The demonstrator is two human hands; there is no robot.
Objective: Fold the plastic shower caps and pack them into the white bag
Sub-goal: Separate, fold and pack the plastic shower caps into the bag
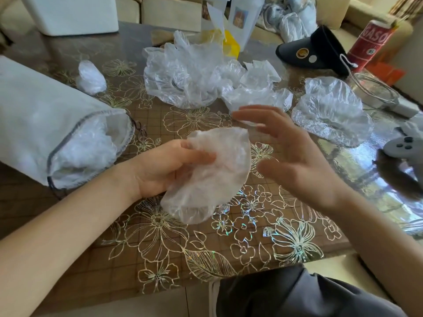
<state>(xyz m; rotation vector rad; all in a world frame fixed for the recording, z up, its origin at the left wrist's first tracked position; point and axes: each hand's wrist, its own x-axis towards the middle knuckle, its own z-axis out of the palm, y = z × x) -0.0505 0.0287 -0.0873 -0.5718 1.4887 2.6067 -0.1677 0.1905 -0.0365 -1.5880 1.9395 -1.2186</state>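
Grey clothing (pixel 297 294) edges the table (pixel 160 243). At left the bag (pixel 45 124) lies on its side, part filled, its mouth facing the left hand (pixel 158 172), which pinches a folded cap (pixel 206 179) whose long axis runs roughly near to far. The right hand (pixel 290 161) hovers just right of it, fingers spread and empty, so the bag is nearer the left hand; loose caps (pixel 190 78) lie beyond.

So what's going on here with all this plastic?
A person's left hand grips a half-folded clear plastic shower cap; the right hand hovers open beside it. The white fabric drawstring bag lies on its side at left, packed caps showing in its mouth. A pile of crumpled caps waits further back.
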